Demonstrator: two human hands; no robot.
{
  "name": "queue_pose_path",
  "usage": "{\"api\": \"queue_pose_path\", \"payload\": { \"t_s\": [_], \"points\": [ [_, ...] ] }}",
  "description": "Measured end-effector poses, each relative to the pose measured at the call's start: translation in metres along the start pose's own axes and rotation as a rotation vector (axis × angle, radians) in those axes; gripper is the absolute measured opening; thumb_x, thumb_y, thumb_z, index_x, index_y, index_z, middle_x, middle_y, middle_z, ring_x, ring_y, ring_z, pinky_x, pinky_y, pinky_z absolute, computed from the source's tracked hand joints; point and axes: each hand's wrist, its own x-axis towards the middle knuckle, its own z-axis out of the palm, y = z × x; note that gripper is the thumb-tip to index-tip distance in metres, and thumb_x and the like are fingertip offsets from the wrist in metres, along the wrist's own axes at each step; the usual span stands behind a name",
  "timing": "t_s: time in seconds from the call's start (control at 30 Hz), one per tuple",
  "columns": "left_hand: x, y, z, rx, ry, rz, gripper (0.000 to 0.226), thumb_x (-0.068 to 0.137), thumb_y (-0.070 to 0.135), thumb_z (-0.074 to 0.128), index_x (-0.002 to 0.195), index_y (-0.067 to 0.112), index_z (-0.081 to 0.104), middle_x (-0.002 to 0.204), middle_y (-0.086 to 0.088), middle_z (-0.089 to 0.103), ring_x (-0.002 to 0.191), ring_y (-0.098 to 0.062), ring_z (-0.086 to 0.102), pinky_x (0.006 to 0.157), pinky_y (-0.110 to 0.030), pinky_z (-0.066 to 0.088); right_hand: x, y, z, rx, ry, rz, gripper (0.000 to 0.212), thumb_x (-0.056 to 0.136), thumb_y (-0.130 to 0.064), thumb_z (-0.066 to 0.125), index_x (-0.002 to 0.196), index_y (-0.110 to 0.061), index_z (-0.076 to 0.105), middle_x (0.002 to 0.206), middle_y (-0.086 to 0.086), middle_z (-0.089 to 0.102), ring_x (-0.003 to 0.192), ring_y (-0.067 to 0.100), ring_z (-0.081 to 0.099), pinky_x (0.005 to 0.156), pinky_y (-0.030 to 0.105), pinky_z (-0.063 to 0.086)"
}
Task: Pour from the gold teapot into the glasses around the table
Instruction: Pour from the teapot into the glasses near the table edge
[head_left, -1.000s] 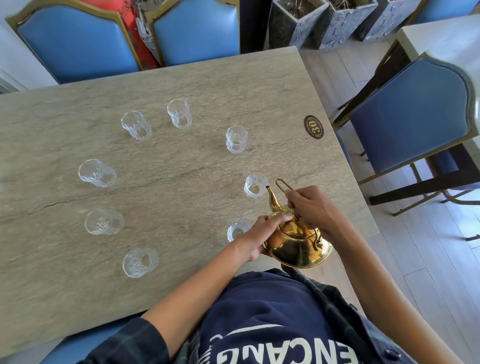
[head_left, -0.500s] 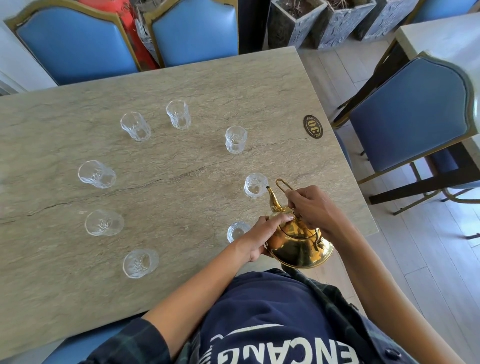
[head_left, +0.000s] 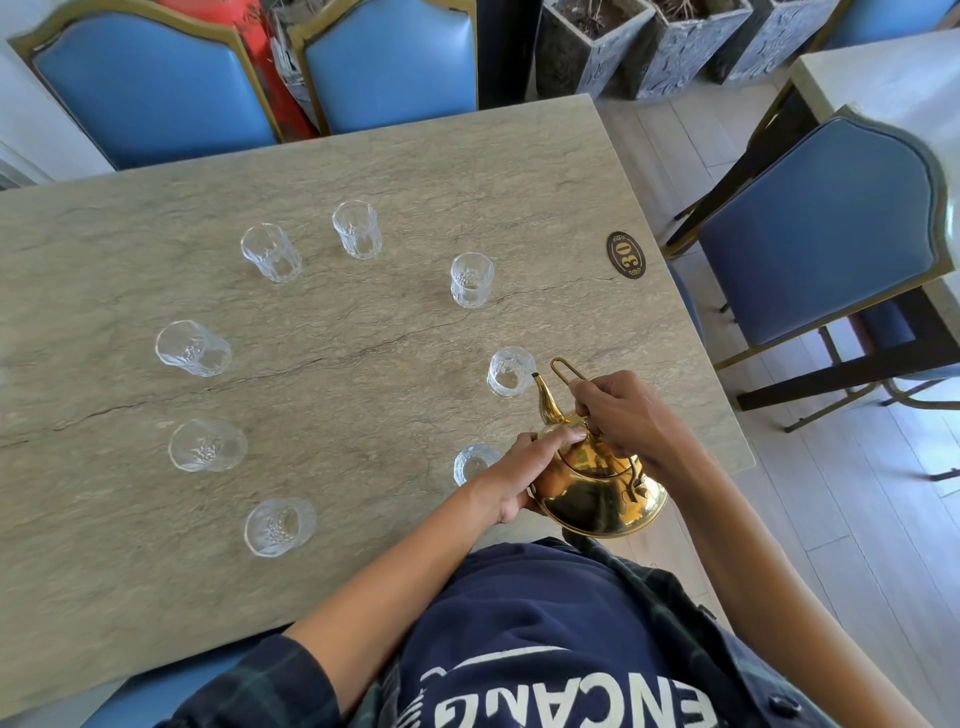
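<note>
The gold teapot (head_left: 597, 493) hangs tilted forward over the table's near right part. My right hand (head_left: 623, 415) grips its wire handle from above. My left hand (head_left: 524, 467) cups the pot's left side, fingers pressing on the lid. The spout tip sits at the rim of a clear glass (head_left: 509, 371). Another glass (head_left: 470, 462) stands just left of my left hand, partly hidden by it. Several more clear glasses ring the stone table (head_left: 337, 364), among them one at the far middle (head_left: 357, 236) and one at the near left (head_left: 278, 527).
A dark oval number plate (head_left: 626, 254) lies near the table's right edge. Blue chairs stand behind the table (head_left: 389, 57) and to the right (head_left: 815, 228). Grey planters (head_left: 592, 47) line the floor at the back. A second table (head_left: 883, 73) is at the far right.
The teapot's spout has edged a little closer to the glass in front of it. Both hands keep the same hold.
</note>
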Motion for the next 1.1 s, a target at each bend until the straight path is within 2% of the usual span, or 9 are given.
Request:
{"api": "queue_pose_path", "payload": {
  "t_s": [0.17,0.27,0.33,0.67,0.9,1.03,1.1],
  "points": [
    [0.000,0.001,-0.001,-0.008,-0.002,-0.003,0.120,0.058,0.084,0.088,0.150,0.014,0.055,0.129,-0.014,0.076,0.109,-0.027,0.077,0.072,-0.039,0.065,0.000,-0.001,0.000,-0.007,0.000,-0.005,0.039,0.099,-0.030,0.051,0.071,-0.006,0.063,0.056,0.004,0.047,0.044,0.014,0.036,0.044,0.027,0.029],
    [-0.002,0.002,0.000,0.006,0.013,-0.002,0.119,0.062,0.082,0.083,0.153,0.012,0.054,0.111,-0.007,0.071,0.092,-0.021,0.072,0.066,-0.034,0.061,0.000,-0.001,0.001,-0.026,0.009,-0.020,0.038,0.098,-0.030,0.051,0.071,-0.006,0.063,0.056,0.004,0.046,0.046,0.014,0.036,0.046,0.028,0.028],
    [-0.004,0.003,0.000,0.015,0.020,0.000,0.117,0.063,0.081,0.080,0.153,0.011,0.054,0.107,-0.007,0.068,0.087,-0.020,0.069,0.065,-0.033,0.060,0.001,-0.001,0.001,-0.036,0.015,-0.025,0.038,0.098,-0.030,0.050,0.070,-0.006,0.062,0.056,0.004,0.045,0.046,0.014,0.035,0.046,0.029,0.027],
    [-0.012,0.007,0.001,-0.013,0.009,-0.014,0.113,0.063,0.079,0.083,0.151,0.015,0.054,0.134,-0.017,0.072,0.102,-0.026,0.075,0.064,-0.035,0.063,0.000,-0.003,0.003,-0.052,0.013,-0.023,0.039,0.098,-0.030,0.051,0.071,-0.005,0.062,0.059,0.008,0.043,0.045,0.014,0.034,0.046,0.029,0.026],
    [-0.019,0.012,0.001,-0.017,-0.004,-0.011,0.111,0.062,0.076,0.084,0.150,0.016,0.053,0.135,-0.015,0.072,0.106,-0.026,0.076,0.069,-0.037,0.064,-0.006,-0.002,0.006,-0.018,0.045,-0.022,0.039,0.097,-0.033,0.051,0.069,-0.008,0.060,0.058,0.007,0.040,0.045,0.014,0.031,0.046,0.028,0.024],
    [-0.033,0.019,0.001,-0.023,-0.009,-0.003,0.099,0.067,0.067,0.081,0.145,0.019,0.043,0.129,-0.009,0.067,0.108,-0.023,0.072,0.082,-0.040,0.063,-0.014,-0.003,0.008,0.003,0.072,-0.033,0.039,0.095,-0.036,0.051,0.068,-0.010,0.059,0.059,0.007,0.038,0.048,0.016,0.031,0.048,0.029,0.023],
    [-0.038,0.021,0.000,-0.014,-0.011,0.022,0.105,0.062,0.068,0.083,0.146,0.020,0.041,0.129,-0.008,0.067,0.111,-0.022,0.071,0.084,-0.039,0.061,-0.019,-0.004,0.010,0.008,0.090,-0.045,0.039,0.096,-0.036,0.051,0.067,-0.011,0.059,0.059,0.007,0.039,0.050,0.017,0.032,0.050,0.031,0.024]
  ]
}}
